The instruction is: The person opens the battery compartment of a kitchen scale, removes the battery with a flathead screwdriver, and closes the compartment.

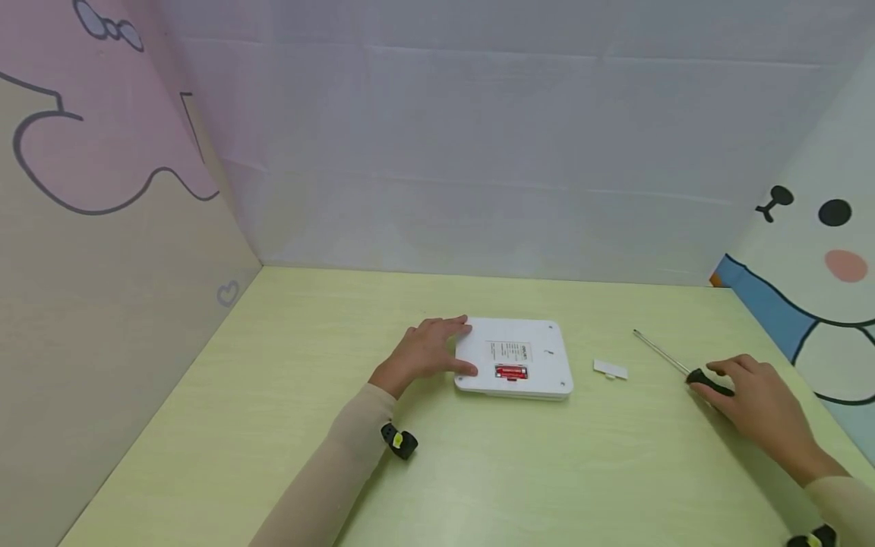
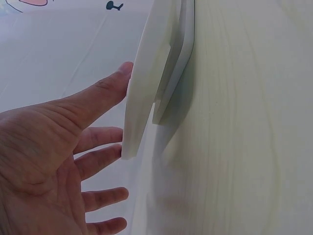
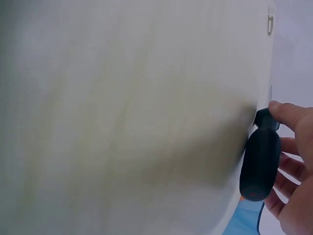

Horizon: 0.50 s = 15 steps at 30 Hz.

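A flat white device (image 1: 513, 346), probably a digital scale, lies underside up, with a printed label and a compartment holding red batteries (image 1: 511, 371). My left hand (image 1: 431, 349) touches its left side, fingers spread; in the left wrist view the thumb (image 2: 115, 83) rests against its face and fingertips meet the edge. To the right of the device is a small white battery cover (image 1: 611, 370). At the far right, my right hand (image 1: 759, 403) holds the black handle of a screwdriver (image 1: 711, 380), thumb at its neck in the right wrist view. The metal shaft points up and left.
Everything lies on a pale yellow-green table (image 1: 287, 380). A light cloth wall (image 1: 478, 152) rises at the back. Panels with cartoon drawings stand on the left (image 1: 102, 266) and right (image 1: 820, 304) sides.
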Motion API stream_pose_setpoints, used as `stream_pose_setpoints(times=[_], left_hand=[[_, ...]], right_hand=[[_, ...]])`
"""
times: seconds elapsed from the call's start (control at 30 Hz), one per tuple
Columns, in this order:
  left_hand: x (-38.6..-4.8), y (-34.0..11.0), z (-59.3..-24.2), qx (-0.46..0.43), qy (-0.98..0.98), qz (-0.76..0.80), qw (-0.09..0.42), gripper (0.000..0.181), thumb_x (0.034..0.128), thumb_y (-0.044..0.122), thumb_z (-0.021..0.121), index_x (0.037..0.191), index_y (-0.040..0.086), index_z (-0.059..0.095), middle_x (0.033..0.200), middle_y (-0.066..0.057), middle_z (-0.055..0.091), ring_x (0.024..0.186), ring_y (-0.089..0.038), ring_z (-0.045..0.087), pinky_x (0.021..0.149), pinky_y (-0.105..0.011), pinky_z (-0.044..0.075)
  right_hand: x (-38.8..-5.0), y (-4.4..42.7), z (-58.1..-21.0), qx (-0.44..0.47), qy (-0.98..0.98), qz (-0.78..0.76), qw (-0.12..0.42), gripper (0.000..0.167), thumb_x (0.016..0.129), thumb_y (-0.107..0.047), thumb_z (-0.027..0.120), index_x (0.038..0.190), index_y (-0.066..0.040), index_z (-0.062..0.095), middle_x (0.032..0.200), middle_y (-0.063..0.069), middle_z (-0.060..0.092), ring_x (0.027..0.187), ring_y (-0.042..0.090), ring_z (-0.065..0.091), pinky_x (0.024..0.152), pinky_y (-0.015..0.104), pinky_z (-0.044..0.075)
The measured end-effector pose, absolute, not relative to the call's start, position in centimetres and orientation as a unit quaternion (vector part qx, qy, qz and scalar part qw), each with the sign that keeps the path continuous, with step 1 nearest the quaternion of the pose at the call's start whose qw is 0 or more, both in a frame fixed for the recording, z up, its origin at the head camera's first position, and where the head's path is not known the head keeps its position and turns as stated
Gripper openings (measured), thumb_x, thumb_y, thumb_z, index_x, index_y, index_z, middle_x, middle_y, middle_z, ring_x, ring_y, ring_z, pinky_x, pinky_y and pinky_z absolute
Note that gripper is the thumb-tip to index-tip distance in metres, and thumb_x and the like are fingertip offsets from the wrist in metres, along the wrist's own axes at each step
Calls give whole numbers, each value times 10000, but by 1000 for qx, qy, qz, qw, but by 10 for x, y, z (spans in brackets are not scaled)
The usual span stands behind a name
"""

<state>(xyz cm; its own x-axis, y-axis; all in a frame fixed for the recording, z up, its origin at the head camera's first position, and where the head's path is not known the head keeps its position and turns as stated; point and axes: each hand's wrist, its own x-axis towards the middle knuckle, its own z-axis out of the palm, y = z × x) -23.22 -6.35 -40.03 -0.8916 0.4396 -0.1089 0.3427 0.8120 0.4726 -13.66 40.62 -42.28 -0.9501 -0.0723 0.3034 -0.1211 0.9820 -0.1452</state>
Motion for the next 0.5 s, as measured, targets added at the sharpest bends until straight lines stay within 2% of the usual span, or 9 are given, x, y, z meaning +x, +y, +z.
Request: stream_pose_setpoints(times=[0.13,0.23,0.5], left_hand=[[-232,-64,-400,205,947,224,107,836,748,525,800,1460,229,479,1576,114,344,1438,-264,331,1131,-561,261],[-233,-64,-400,204,948,221,106,839,747,529,799,1462,232,477,1576,119,341,1439,-263,330,1131,-569,260],[-234,-64,-402,206,947,222,107,838,746,536,796,1462,239,477,1576,121,341,1437,-264,331,1126,-553,270]], right_hand=[[-134,414,-422,15,-991,96,89,611,878,-420,707,1102,143,628,1000,325,573,829,461,573,654,547,469],[-134,416,-420,5,-992,114,59,615,887,-439,693,1097,136,629,973,312,578,810,436,602,636,529,484],[-134,421,-419,-5,-989,144,31,569,874,-453,705,1036,91,670,896,235,633,761,348,610,596,445,464]])
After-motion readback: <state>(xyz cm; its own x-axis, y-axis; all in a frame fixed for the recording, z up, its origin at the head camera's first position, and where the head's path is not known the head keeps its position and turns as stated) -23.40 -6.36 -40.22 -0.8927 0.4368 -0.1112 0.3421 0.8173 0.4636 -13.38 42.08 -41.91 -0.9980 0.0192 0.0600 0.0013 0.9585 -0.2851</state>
